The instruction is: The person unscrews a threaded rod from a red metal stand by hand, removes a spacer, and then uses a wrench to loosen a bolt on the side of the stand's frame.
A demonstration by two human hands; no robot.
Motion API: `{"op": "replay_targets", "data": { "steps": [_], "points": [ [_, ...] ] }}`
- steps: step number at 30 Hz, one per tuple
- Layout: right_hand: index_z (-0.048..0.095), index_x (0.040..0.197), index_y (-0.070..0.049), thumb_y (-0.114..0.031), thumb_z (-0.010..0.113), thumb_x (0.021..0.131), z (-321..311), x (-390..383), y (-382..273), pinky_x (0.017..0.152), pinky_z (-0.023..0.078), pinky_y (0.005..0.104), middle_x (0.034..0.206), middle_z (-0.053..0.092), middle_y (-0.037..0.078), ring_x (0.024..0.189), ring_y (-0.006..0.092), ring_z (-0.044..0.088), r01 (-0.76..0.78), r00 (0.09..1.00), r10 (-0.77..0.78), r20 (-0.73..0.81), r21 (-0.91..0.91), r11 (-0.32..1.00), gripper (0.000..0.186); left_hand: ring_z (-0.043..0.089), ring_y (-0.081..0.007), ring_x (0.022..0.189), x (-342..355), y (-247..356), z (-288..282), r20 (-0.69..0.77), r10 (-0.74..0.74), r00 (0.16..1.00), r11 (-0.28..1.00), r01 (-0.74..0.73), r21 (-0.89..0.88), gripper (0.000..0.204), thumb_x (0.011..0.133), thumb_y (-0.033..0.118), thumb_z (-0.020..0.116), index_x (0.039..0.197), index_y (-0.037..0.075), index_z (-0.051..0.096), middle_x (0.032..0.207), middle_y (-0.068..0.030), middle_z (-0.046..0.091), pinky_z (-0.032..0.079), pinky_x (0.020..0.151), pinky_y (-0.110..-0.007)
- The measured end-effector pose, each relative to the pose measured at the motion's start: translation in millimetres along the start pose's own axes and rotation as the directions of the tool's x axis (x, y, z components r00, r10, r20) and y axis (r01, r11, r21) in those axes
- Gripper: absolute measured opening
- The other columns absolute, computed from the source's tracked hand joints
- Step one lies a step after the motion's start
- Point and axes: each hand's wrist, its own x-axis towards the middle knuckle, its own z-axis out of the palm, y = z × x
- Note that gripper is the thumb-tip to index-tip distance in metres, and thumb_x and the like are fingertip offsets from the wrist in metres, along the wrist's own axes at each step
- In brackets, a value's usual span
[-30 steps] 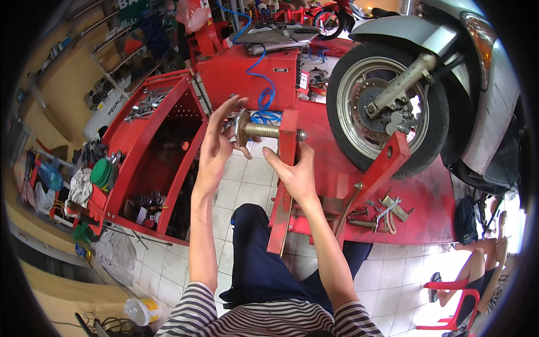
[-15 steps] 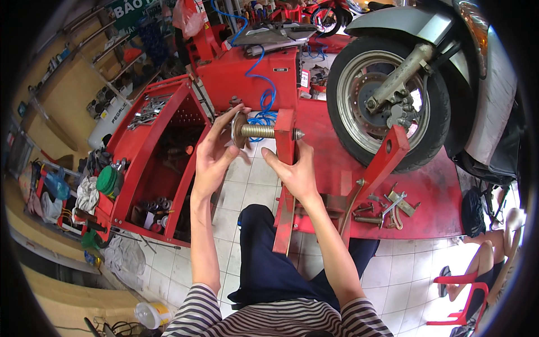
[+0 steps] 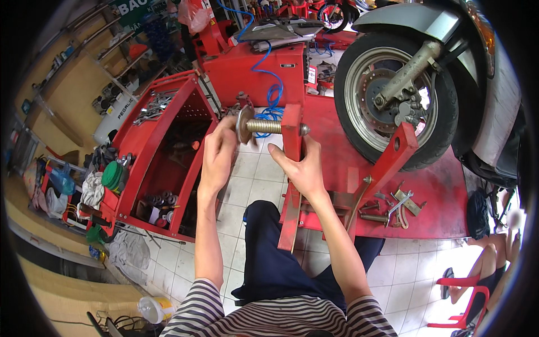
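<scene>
A threaded metal screw (image 3: 265, 127) runs sideways through the top of a red steel upright (image 3: 291, 124). Its pointed tip (image 3: 305, 130) sticks out on the right, and a round metal disc (image 3: 243, 124) forms its left end. My left hand (image 3: 216, 160) is at this disc with curled fingers, partly smeared and hidden by it. Below the screw, my right hand (image 3: 302, 171) grips the upright from the near side; its thumb points out to the left and its other fingers go behind the right side.
A second red arm (image 3: 396, 150) slants up at right, before a scooter wheel (image 3: 397, 101) on the red platform (image 3: 443, 196). Wrenches and small parts (image 3: 400, 206) lie there. A red tool cart (image 3: 178, 222) stands at left. A person's leg (image 3: 484, 264) shows beside a red chair (image 3: 466, 303).
My left hand's fingers have gone from spread around the disc to curled at its left side. My right hand stays at the upright. The whole view has shifted slightly.
</scene>
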Motion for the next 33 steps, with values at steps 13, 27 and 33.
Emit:
{"op": "replay_targets", "data": {
  "steps": [13,27,33],
  "points": [
    [0.06,0.089,0.006,-0.018,0.076,0.08,0,0,4,0.06,0.047,0.0328,0.065,0.061,0.008,0.059,0.011,0.054,-0.047,0.999,0.047,0.023,-0.004,0.999,0.03,0.058,-0.0112,0.068,5,4,-16,0.105,-0.18,0.978,0.976,0.19,-0.102,0.05,0.107,0.042,0.039,0.128,0.0,0.056,0.081,-0.0048,0.06,0.042,0.056,-0.025],
    [0.06,0.089,0.006,-0.017,0.077,0.079,2,0,7,0.06,0.048,0.032,0.065,0.061,0.008,0.06,0.0109,0.055,-0.017,1.0,0.017,0.009,0.003,1.0,0.03,0.063,-0.0129,0.068,10,13,5,-0.028,-0.015,1.0,0.983,0.01,-0.182,0.052,0.104,0.044,0.044,0.134,0.002,0.049,0.128,-0.0134,0.056,0.047,0.053,-0.024],
    [0.044,0.068,-0.008,-0.01,0.076,0.085,5,0,10,0.046,0.031,0.026,0.058,0.042,-0.005,0.049,0.0046,0.039,0.047,0.999,-0.047,-0.01,0.05,0.998,0.036,0.058,-0.0109,0.061,9,17,0,0.123,-0.024,0.992,0.993,0.038,-0.113,0.058,0.101,0.049,0.049,0.136,0.003,0.051,0.13,-0.0114,0.058,0.045,0.051,-0.023]
  ]
}}
